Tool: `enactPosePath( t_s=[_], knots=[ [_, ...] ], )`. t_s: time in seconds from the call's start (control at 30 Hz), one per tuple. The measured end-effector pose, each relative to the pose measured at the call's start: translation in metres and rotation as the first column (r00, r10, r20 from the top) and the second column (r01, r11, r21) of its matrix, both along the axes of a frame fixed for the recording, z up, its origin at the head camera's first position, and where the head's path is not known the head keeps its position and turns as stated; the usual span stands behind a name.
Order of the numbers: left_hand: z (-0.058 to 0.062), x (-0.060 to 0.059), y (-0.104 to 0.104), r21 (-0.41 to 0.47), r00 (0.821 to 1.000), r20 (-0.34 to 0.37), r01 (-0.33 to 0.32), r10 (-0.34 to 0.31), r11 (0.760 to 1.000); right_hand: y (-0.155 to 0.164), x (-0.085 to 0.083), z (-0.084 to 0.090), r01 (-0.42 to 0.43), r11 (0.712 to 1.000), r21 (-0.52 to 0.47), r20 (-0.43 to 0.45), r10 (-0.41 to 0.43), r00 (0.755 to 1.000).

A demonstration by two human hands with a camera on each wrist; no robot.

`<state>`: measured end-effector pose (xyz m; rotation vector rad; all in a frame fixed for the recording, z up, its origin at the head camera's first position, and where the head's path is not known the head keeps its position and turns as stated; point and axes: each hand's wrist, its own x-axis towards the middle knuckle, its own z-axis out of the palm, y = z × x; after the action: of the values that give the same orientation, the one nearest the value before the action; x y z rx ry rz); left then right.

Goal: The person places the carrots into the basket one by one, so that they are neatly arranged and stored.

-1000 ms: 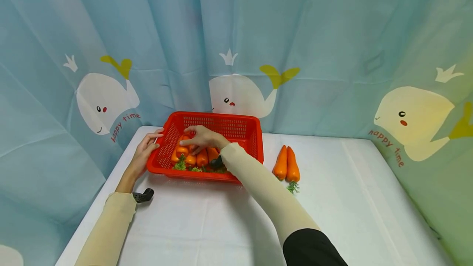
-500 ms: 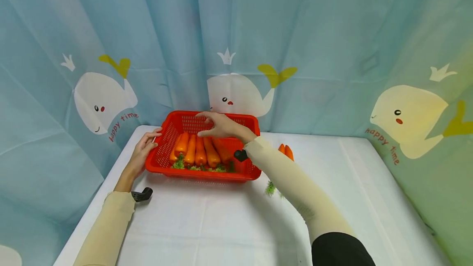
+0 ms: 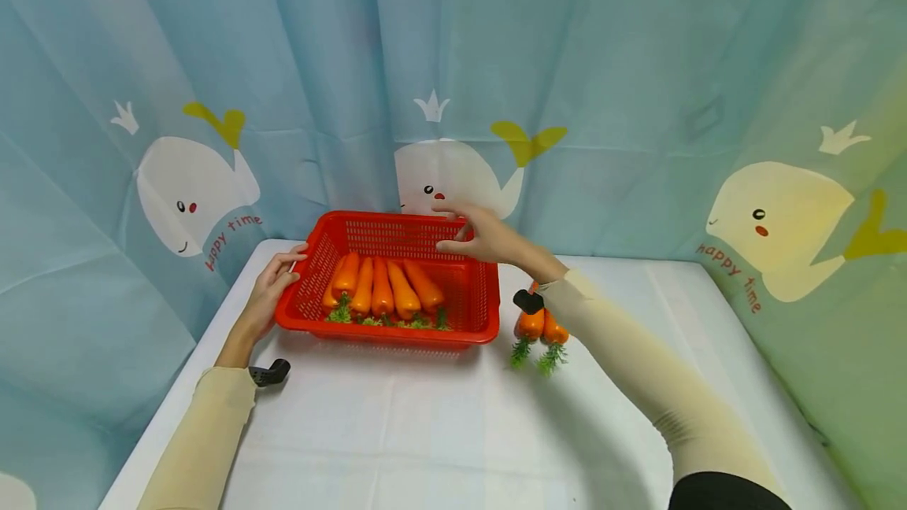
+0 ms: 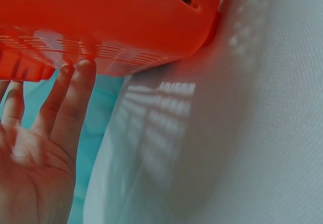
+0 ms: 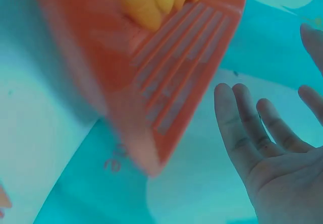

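Several orange carrots (image 3: 383,290) with green leafy tops lie side by side in the left part of a red plastic basket (image 3: 460,334). My left hand (image 3: 272,286) is at the basket's left side. In the left wrist view its straight fingers (image 4: 75,100) touch the outside of the slotted wall. Over the basket's right back corner, my right hand (image 3: 489,234) holds nothing, its fingers spread and thumb apart. The right wrist view also shows that palm (image 5: 282,178) beside the basket. Two more carrots (image 3: 544,327) lie on the table, partly hidden by the right wrist.
A white cloth covers the table (image 3: 397,423). Right behind the basket hangs a blue curtain (image 3: 623,61) with whale prints. Each wrist carries a black camera mount, the left one (image 3: 271,373) close over the cloth.
My right hand has lifted from the carrots in the basket and moved right, to above the right back corner. The left hand stays at the basket's left side.
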<state>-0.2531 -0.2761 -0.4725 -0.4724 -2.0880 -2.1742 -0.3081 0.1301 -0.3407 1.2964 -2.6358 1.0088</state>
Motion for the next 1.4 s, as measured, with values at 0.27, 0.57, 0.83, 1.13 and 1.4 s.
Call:
enactPosePath(
  t_s=[0.27, 0.57, 0.83, 1.13, 1.4],
  knots=[
    [0.001, 0.001, 0.0, -0.001, 1.0, 0.004, -0.002, 0.002, 1.0, 0.051, 0.014, 0.0, 0.109, 0.994, 0.002, -0.012, -0.109, 0.994],
    [-0.002, -0.002, -0.001, 0.001, 1.0, -0.008, 0.003, -0.003, 1.0, 0.097, 0.029, -0.005, 0.187, 0.982, -0.015, 0.077, -0.185, 0.98],
    [-0.001, -0.001, -0.002, -0.006, 1.0, 0.014, -0.001, 0.001, 1.0, 0.12, 0.041, -0.014, 0.277, 0.961, -0.009, 0.106, -0.274, 0.956],
    [0.002, 0.0, 0.0, 0.024, 1.0, 0.006, 0.011, -0.011, 1.0, 0.146, 0.048, -0.042, 0.346, 0.938, -0.033, 0.135, -0.339, 0.931],
    [0.0, -0.002, -0.001, 0.035, 1.0, 0.003, 0.024, -0.024, 0.999, 0.163, 0.052, -0.066, 0.417, 0.909, 0.008, 0.244, -0.406, 0.881]
  ],
)
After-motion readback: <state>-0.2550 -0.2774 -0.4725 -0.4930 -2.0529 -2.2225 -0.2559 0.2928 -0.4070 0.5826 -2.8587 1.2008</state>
